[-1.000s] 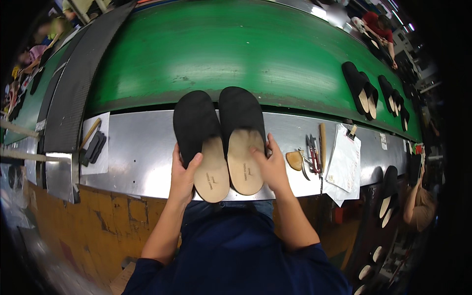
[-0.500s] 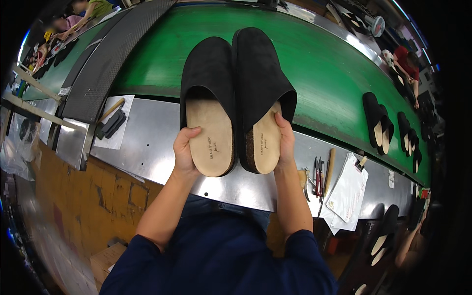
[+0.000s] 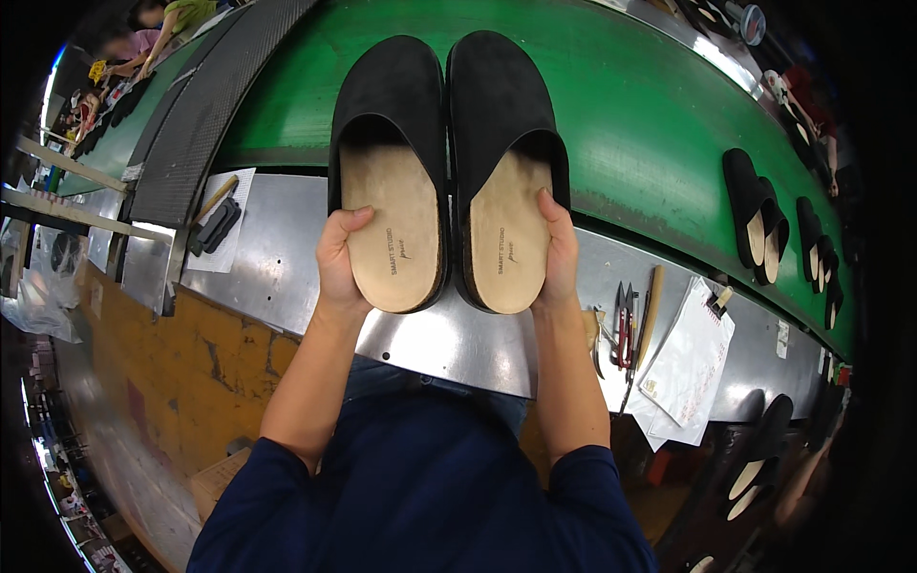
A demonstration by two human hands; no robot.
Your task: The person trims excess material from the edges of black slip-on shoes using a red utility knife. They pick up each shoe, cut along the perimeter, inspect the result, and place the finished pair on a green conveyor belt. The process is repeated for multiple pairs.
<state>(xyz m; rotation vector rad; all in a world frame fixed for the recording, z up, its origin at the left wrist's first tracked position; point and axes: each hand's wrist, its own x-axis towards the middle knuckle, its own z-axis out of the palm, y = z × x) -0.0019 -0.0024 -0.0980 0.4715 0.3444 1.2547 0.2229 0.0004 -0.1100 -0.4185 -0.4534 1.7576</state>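
Note:
Two black clogs with beige insoles are held up side by side, toes pointing away from me. My left hand (image 3: 346, 258) grips the left clog (image 3: 392, 91) at the heel, thumb over the insole's outer edge. The right clog (image 3: 501, 86) is gripped likewise by my right hand (image 3: 559, 253), its thumb on the inner side of the rim. The fingers of both hands are hidden beneath the soles. The clogs hang above the steel table edge and the green belt, their inner sides almost touching.
A green conveyor belt (image 3: 650, 162) runs behind the steel table (image 3: 267, 220). More black clogs (image 3: 750, 215) ride on it at right. Red-handled thread snips (image 3: 626, 329) and clipped papers (image 3: 688, 353) lie right; a black brush (image 3: 218, 224) lies left. Other people work at the far edges.
Both clogs have risen slightly in the view, and the right one has turned so its insole faces me more fully. Each hand keeps its hold.

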